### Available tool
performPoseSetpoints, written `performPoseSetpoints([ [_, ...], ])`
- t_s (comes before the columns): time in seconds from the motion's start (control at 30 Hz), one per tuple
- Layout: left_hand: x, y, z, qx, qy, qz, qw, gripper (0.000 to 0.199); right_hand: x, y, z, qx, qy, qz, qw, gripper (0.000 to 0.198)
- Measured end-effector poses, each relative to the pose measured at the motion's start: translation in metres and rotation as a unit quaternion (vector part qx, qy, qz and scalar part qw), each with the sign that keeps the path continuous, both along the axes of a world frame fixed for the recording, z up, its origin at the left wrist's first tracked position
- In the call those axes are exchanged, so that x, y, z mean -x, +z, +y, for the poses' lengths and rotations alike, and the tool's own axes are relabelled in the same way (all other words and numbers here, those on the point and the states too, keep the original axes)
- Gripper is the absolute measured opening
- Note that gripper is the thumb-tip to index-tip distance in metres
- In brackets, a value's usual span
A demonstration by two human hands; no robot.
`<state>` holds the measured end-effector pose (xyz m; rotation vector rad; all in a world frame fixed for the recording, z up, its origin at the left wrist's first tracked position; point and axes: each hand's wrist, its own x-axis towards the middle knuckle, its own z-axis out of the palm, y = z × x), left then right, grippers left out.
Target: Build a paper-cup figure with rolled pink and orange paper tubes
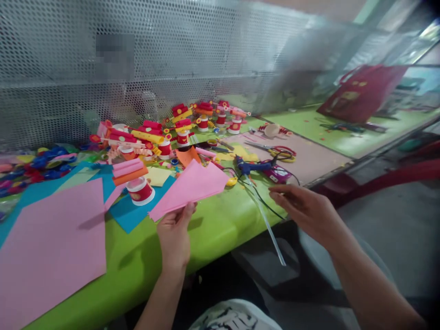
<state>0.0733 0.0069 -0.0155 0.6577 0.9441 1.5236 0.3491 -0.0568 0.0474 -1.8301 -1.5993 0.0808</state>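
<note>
My left hand pinches a folded sheet of pink paper by its lower edge, raised over the green table front. To the right, my right hand hovers by the table edge, fingers stretched loosely with nothing visible in them. Just beyond its fingertips lies a blue glue gun, a long clear glue stick jutting from it past the edge. Left of the pink paper stands a red and white paper cup topped with pink and orange paper rolls.
Several finished-looking cup figures stand along the mesh panel. Scissors lie behind the glue gun. A large pink sheet and blue sheets cover the left side. A red bag stands far right; a red chair is beside the table.
</note>
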Motion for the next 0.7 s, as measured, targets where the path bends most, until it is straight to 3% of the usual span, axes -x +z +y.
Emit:
performPoseSetpoints([
  [0.1,0.001,0.0,-0.002,0.006,-0.012,0.0,1.0,0.027,-0.026,0.004,0.036,0.006,-0.01,-0.132,0.991,0.025],
  [0.2,0.002,-0.001,-0.002,0.005,-0.014,-0.008,1.0,0.025,-0.027,0.011,0.07,0.017,0.028,-0.22,0.975,0.032],
  [0.33,0.002,-0.001,-0.001,-0.001,-0.012,-0.03,0.999,0.025,-0.024,0.022,0.094,0.052,0.08,-0.308,0.947,0.027],
  [0.53,0.002,0.0,-0.002,0.008,-0.021,-0.029,0.999,0.023,-0.035,0.017,0.109,0.065,0.1,-0.356,0.927,0.032],
  [0.7,0.001,0.002,-0.003,0.008,-0.02,-0.041,0.999,0.024,-0.046,0.014,0.119,0.058,0.076,-0.319,0.943,0.039],
])
